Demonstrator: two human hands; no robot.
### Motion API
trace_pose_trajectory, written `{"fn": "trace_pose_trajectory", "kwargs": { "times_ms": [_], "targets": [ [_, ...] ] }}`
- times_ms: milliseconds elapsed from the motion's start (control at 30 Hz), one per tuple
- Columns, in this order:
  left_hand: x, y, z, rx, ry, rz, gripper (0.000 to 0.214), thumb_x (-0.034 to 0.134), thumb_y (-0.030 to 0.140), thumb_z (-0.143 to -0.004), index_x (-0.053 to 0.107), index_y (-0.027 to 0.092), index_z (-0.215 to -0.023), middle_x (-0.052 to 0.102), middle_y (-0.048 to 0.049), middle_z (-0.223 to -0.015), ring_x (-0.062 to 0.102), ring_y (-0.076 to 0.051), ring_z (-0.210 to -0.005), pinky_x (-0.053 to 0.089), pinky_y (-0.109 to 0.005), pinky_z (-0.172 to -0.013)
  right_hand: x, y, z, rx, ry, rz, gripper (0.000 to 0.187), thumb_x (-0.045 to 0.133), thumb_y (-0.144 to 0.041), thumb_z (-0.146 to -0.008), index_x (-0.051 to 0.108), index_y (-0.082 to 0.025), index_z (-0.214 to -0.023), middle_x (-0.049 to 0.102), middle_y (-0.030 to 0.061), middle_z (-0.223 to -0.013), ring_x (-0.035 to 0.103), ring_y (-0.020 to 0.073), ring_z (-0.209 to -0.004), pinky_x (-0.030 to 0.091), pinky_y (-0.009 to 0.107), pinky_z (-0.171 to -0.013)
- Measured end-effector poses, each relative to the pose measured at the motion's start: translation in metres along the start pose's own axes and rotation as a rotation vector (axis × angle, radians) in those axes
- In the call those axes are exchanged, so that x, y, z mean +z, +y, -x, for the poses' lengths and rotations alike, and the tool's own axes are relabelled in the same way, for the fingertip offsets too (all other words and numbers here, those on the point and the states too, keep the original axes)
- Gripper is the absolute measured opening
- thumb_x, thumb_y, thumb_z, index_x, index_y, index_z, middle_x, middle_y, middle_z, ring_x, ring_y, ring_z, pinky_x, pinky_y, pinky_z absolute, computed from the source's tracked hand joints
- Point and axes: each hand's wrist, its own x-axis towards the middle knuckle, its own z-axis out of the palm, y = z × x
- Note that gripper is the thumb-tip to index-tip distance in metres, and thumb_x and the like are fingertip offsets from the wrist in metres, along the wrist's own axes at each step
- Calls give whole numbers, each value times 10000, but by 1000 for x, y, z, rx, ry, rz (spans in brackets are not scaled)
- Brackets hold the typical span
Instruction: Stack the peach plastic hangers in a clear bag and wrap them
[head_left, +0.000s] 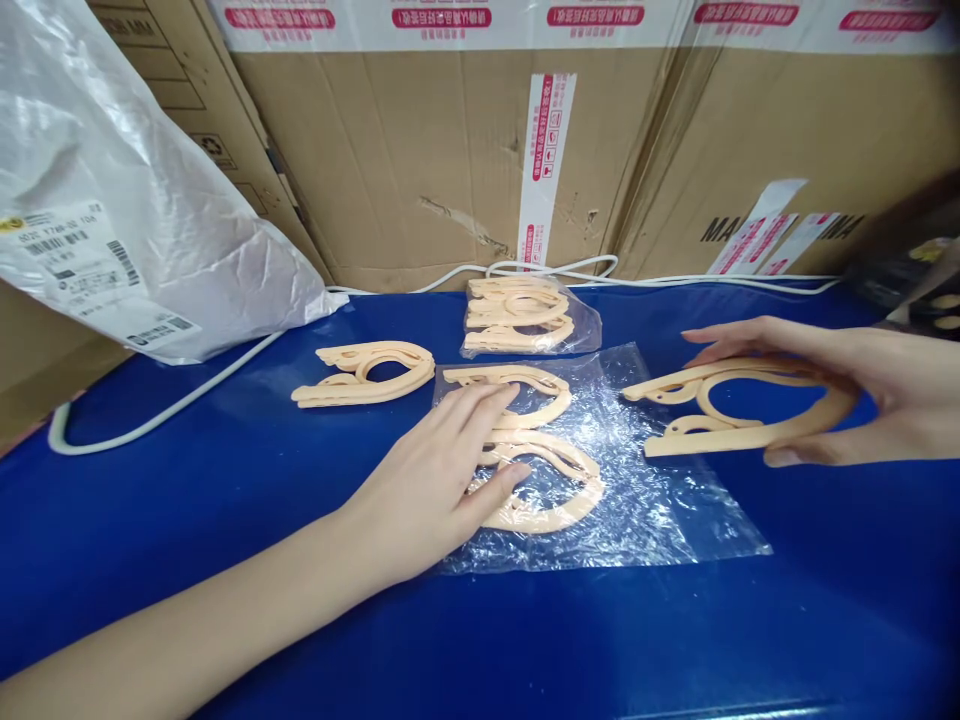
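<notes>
My right hand (pixel 892 385) grips a beige folded travel hanger (pixel 720 440) by its rounded end, thumb below and fingers above, at the right of the view. Flat across a clear plastic bag (pixel 652 500) lies my left hand (pixel 442 460), fingers stretched out and thumb apart. Inside that bag are an upper folded hanger (pixel 561 400) and a lower folded hanger (pixel 559 520), both partly covered by the left hand. Another folded hanger (pixel 401 385) lies loose to the left. Behind the bag sits a smaller clear packet (pixel 585 325) with folded hangers in it.
Large cardboard boxes (pixel 420 150) stand along the back of the blue table (pixel 525 640). A white cable (pixel 202 385) runs along their base and loops at the left. A grey-white mailing bag (pixel 187 220) leans at the upper left. Dark items (pixel 915 260) are at the right edge.
</notes>
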Motion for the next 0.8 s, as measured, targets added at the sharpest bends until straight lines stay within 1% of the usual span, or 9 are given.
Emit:
{"fn": "trace_pose_trajectory", "kwargs": {
  "times_ms": [67, 100, 200, 267, 367, 467, 567, 667, 800],
  "targets": [
    [0, 0, 0, 4, -11, 4, 509, 405, 461, -965, 344, 206, -1401, 425, -73, -1417, 414, -224, -1299, 399, -416, -1072, 7, 0, 2, -45, -149, -55, 796, 782, -414, -669, 426, -413, -1381, 478, 17, -1415, 677, 304, -968, 628, 277, -650],
    [0, 0, 0, 10, -14, 7, 479, 408, 455, -967, 375, 212, -1377, 433, -66, -1406, 423, -218, -1288, 409, -407, -1061, 10, 1, 2, -54, -195, -90, 807, 758, -393, -708, 365, -433, -1411, 419, 11, -1461, 692, 288, -926, 631, 277, -644],
    [-1, 0, 0, 36, -18, 21, 386, 417, 431, -970, 462, 222, -1291, 467, -52, -1363, 464, -202, -1241, 436, -379, -1025, 18, 4, 3, -38, -242, -183, 843, 740, -336, -740, 287, -466, -1439, 292, 4, -1530, 716, 253, -815, 639, 295, -653],
    [-1, 0, 0, 45, -16, 27, 361, 425, 416, -970, 481, 221, -1269, 482, -48, -1344, 483, -196, -1215, 445, -372, -1008, 18, 6, 1, -33, -251, -205, 847, 739, -326, -742, 279, -476, -1438, 257, 3, -1543, 719, 240, -782, 641, 291, -627],
    [-1, 0, -1, 58, -5, 29, 356, 441, 396, -967, 486, 215, -1270, 491, -47, -1339, 490, -194, -1205, 450, -367, -996, 13, 8, -2, -93, -172, -138, 761, 707, -362, -768, 328, -460, -1420, 360, 15, -1489, 711, 249, -853, 630, 257, -582],
    [-1, -1, -1, 82, 18, 24, 338, 456, 364, -964, 500, 209, -1261, 512, -38, -1325, 492, -185, -1198, 450, -355, -988, 9, 9, -5, -192, -59, 53, 695, 701, -415, -768, 397, -428, -1393, 514, 21, -1366, 638, 283, -1067, 620, 271, -702],
    [-2, -1, -2, 96, 32, 22, 323, 467, 343, -963, 517, 205, -1251, 543, -28, -1295, 491, -174, -1192, 440, -341, -994, 16, 7, -8, -222, -89, 98, 723, 701, -441, -775, 367, -413, -1416, 485, 4, -1399, 545, 278, -1205, 592, 282, -818],
    [-4, 0, -3, 97, 30, 23, 314, 472, 335, -963, 532, 198, -1239, 558, -25, -1278, 490, -171, -1191, 432, -337, -1000, 26, 0, -10, -221, -128, 72, 737, 691, -460, -790, 333, -412, -1432, 416, -17, -1452, 538, 255, -1212, 568, 290, -883],
    [-6, 2, -1, 98, 29, 29, 307, 470, 319, -962, 538, 190, -1233, 555, -36, -1251, 512, -169, -1146, 455, -326, -956, 26, -12, -11, -271, 2, 139, 724, 706, -512, -756, 392, -394, -1397, 487, -17, -1389, 532, 270, -1208, 506, 356, -988]
  ]
}}
